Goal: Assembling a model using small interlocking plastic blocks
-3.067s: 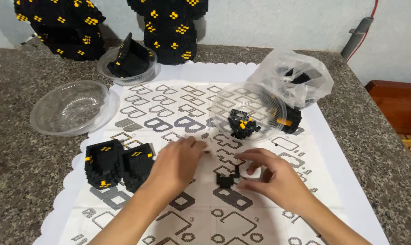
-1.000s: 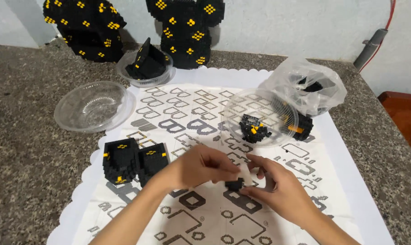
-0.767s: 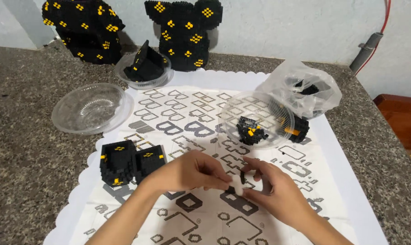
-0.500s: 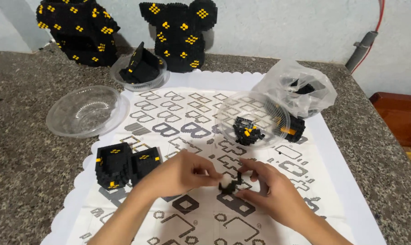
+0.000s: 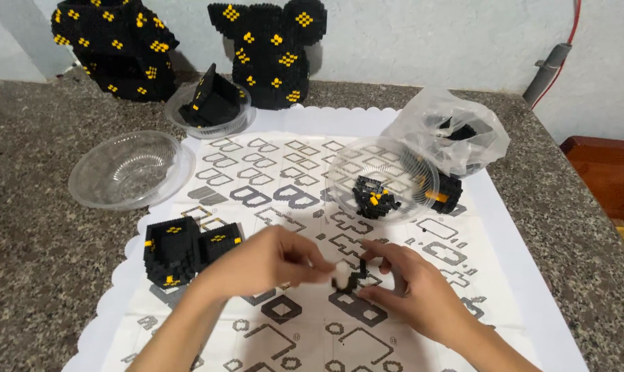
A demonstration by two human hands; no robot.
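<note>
Both hands fitting tiny bricks together over the printed sheet

The left hand [image 5: 267,258] pinches a small white piece [image 5: 341,274]; the right hand [image 5: 412,289] clamps a small black brick assembly [image 5: 357,275] just above the instruction sheet [image 5: 284,179] on the counter [image 5: 29,241] — joining seems underway, and seating it likely needs careful alignment, then a firm press.

speckled granite counter [image 5: 29,275], white patterned sheet [image 5: 312,179], clear bowl [image 5: 129,169], black block models [image 5: 188,249]

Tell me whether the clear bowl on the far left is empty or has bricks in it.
Empty. The left bowl shows only clear ribbed plastic with the granite counter visible through it; no black or yellow pieces lie inside.
</note>
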